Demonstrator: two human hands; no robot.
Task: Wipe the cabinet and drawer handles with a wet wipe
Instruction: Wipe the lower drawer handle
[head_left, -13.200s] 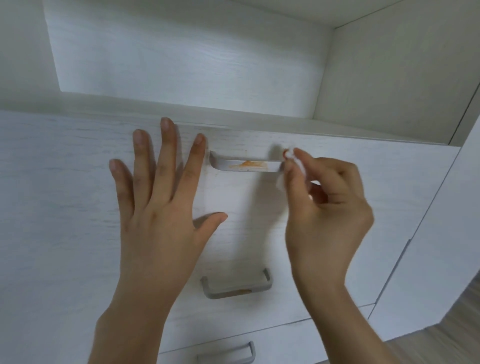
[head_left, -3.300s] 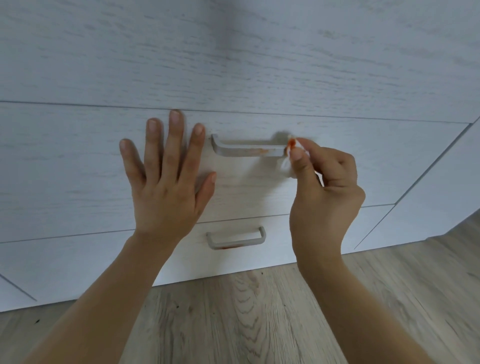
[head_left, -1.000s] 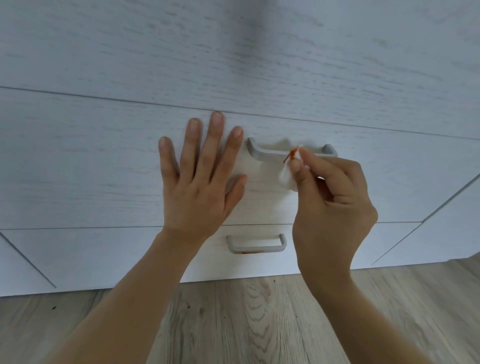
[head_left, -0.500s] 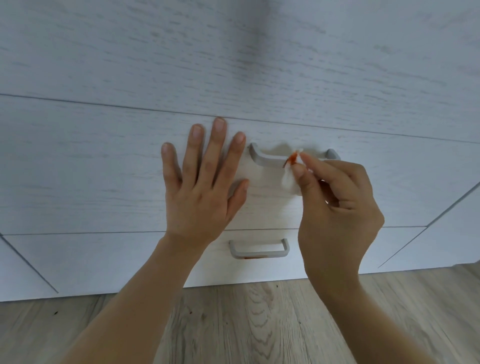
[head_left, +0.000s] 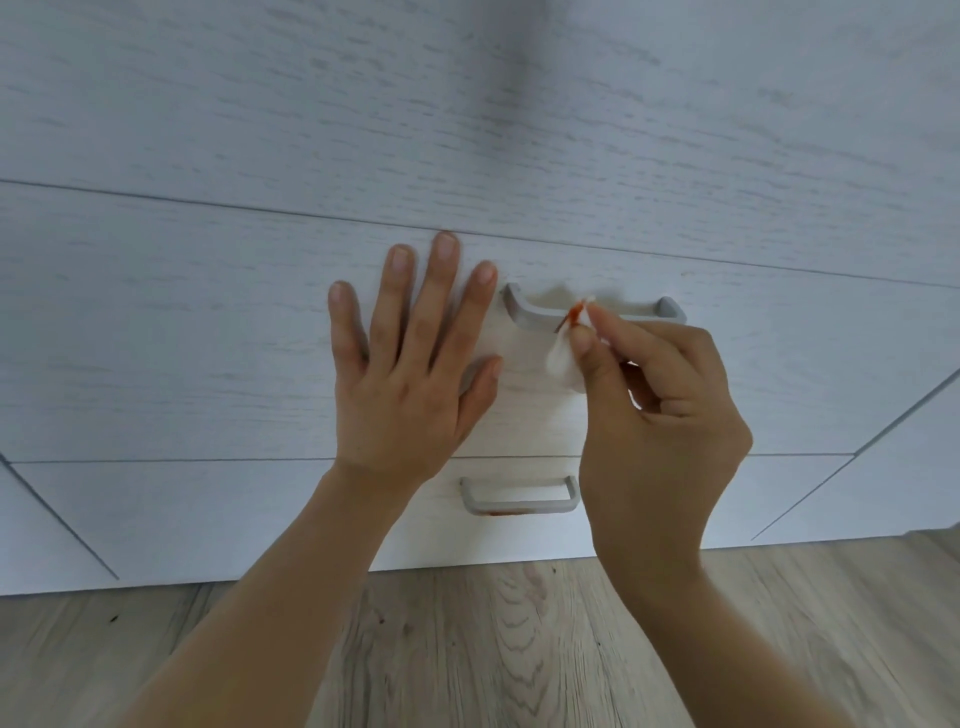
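Head view: the upper drawer handle (head_left: 535, 315), a grey bar pull on the white wood-grain drawer front (head_left: 208, 338), serves as the reference point. The left hand (head_left: 410, 374) lies flat on the drawer front just left of this handle, fingers straight and spread, gripping nothing. The right hand (head_left: 660, 415) sits just below and right of the handle's middle, thumb and forefinger pinching a small white wet wipe (head_left: 563, 358). The wipe's upper tip carries an orange-red stain and touches the handle bar near its middle. Below the upper handle, on the next drawer front, is the lower drawer handle (head_left: 519, 498), with an orange-red smear on its underside. Both drawers are closed; their contents cannot be seen. Further below the handles runs a wood-pattern floor (head_left: 493, 649).
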